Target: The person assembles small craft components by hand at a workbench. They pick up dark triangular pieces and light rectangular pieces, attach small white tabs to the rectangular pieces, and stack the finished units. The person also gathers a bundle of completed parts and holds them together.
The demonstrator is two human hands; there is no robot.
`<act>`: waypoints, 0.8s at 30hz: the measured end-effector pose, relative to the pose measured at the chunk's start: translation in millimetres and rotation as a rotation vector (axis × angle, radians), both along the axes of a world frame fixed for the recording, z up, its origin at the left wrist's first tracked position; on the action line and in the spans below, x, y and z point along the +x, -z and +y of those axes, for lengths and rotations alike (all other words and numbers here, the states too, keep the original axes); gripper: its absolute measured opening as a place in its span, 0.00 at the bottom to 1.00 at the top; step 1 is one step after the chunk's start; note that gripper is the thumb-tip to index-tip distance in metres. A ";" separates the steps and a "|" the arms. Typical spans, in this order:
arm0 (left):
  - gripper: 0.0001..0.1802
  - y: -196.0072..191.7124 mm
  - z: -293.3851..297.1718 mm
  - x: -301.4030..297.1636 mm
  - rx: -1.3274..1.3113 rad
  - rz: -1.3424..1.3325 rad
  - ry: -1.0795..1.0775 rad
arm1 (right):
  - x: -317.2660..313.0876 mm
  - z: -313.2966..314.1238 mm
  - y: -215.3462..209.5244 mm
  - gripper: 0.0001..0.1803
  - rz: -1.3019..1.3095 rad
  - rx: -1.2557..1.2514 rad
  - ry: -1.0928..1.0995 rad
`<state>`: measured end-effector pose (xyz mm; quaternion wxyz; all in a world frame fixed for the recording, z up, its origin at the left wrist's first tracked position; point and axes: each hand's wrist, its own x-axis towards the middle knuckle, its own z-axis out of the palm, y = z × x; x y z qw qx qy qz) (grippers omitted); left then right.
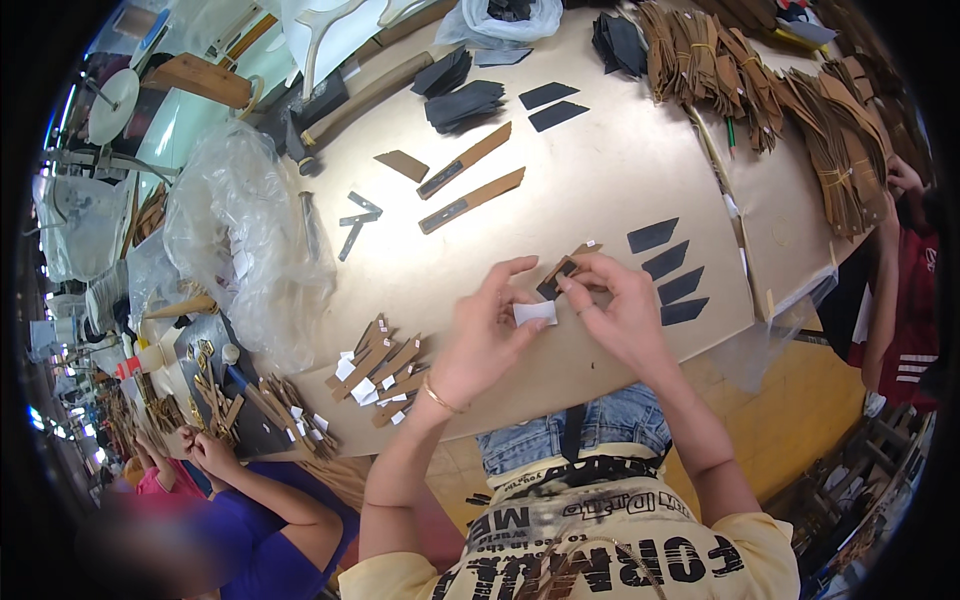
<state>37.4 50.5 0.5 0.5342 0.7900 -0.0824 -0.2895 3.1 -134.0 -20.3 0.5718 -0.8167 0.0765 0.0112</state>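
Note:
Near the table's front edge, my left hand (478,338) pinches a small white piece of paper (536,314) between thumb and fingers. My right hand (622,308) is closed on a brown leather strip (587,248) with a dark patch (556,282) at its near end. The two hands almost meet. Right of them lie several black slanted pieces (665,262) in a column. Farther off, two brown strips with dark ends (473,200) rest side by side. To the left, a loose pile of brown strips (374,362) has white paper tabs on the ends.
Small dark plates (352,238), a hammer (365,100) and a crumpled clear plastic bag (245,240) are on the left. Black piece stacks (466,105) and bundled brown strips (700,60) stand at the back. One co-worker in purple (270,530) sits left; another in red (910,310) stands right.

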 end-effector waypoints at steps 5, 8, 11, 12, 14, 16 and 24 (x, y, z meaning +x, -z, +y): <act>0.17 -0.7 3.3 20.7 0.025 0.175 -0.092 | 0.8 -0.4 0.2 0.11 0.011 0.006 -0.013; 0.09 2.9 0.3 22.8 0.104 0.139 0.016 | 0.4 -1.1 0.4 0.11 0.026 0.004 -0.008; 0.09 4.1 -0.2 21.7 0.095 0.027 -0.034 | 1.0 -0.3 1.3 0.12 0.013 0.005 0.011; 0.09 3.4 0.5 21.5 0.110 0.060 -0.021 | 1.1 -0.2 1.6 0.12 0.013 0.009 0.010; 0.10 1.2 1.9 22.1 0.148 0.123 0.004 | 1.4 0.0 2.0 0.12 0.012 0.018 0.009; 0.14 -0.6 0.9 22.6 0.140 0.115 -0.021 | 1.4 -0.5 2.4 0.12 0.004 0.025 0.002; 0.22 3.6 -10.0 47.5 0.126 -0.167 0.188 | 0.8 -2.3 5.3 0.12 0.012 0.001 -0.018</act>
